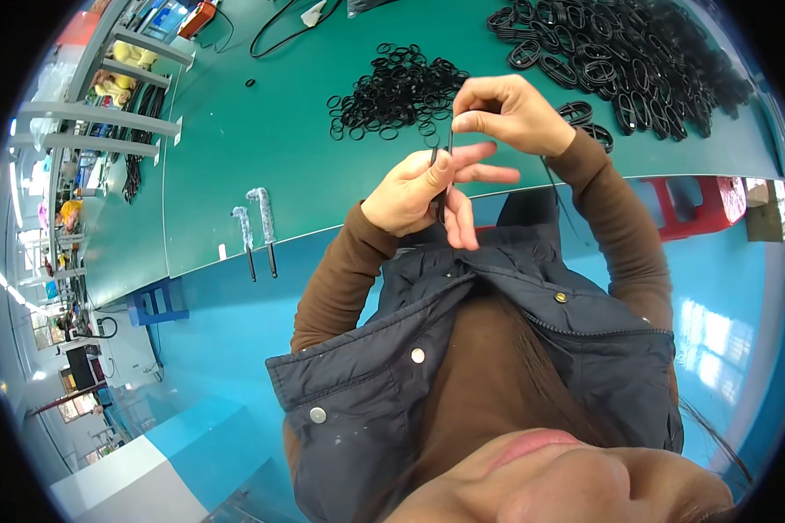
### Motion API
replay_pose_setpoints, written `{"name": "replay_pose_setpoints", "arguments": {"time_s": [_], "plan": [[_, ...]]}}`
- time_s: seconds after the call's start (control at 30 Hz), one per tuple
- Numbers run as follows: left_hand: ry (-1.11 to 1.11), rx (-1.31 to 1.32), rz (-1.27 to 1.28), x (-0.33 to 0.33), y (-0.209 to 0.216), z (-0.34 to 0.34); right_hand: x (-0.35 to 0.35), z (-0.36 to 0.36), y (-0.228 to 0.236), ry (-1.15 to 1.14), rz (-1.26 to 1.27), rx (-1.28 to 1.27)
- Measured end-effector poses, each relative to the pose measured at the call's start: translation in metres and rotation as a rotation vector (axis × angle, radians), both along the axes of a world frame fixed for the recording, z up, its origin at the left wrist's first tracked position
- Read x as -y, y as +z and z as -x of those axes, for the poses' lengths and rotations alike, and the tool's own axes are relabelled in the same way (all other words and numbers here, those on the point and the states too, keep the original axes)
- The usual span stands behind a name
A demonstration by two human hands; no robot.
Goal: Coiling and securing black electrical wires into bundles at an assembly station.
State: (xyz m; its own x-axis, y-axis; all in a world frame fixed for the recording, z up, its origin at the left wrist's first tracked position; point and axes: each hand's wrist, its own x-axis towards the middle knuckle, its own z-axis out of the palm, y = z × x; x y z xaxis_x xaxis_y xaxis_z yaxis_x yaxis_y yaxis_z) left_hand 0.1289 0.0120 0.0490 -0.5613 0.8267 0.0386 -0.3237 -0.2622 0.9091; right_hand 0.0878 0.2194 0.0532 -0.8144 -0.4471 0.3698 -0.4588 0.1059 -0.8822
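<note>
Just past the table's front edge, my left hand [419, 193] pinches a black cable [441, 207] between thumb and forefinger, its other fingers spread. My right hand [516, 115] is above it and to the right, thumb and fingertips closed on an upper part of the same cable. A thin dark strand trails below the right wrist; whether it belongs to this cable I cannot tell. Beyond my hands lies a loose pile of small black rings [401, 91]. Many coiled black cables [597, 70] are heaped at the far right, some close to my right hand.
The green table [262, 157] spans the view. Two tools with plastic-wrapped heads [262, 218] lie at its left front edge. Grey rack bars [105, 118] rise on the left. A red stool [693, 205] stands under the right edge, a blue stool [159, 302] at left.
</note>
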Motion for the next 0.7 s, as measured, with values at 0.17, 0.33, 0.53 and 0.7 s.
{"name": "replay_pose_setpoints", "arguments": {"time_s": [0.17, 0.33, 0.53, 0.7], "plan": [[-0.059, 0.190, -0.315, 0.015, -0.011, 0.013, 0.010, -0.021, -0.044, -0.007, 0.032, 0.219], [0.508, 0.055, -0.312, 0.009, 0.001, 0.029, 0.000, -0.086, -0.050, -0.009, -0.253, 0.161], [0.471, -0.254, 0.109, 0.008, -0.015, 0.012, -0.001, -0.057, 0.042, 0.040, -0.330, -0.174], [0.061, -0.040, 0.019, 0.003, -0.003, -0.002, -0.001, -0.003, 0.013, -0.007, -0.090, -0.047]]}}
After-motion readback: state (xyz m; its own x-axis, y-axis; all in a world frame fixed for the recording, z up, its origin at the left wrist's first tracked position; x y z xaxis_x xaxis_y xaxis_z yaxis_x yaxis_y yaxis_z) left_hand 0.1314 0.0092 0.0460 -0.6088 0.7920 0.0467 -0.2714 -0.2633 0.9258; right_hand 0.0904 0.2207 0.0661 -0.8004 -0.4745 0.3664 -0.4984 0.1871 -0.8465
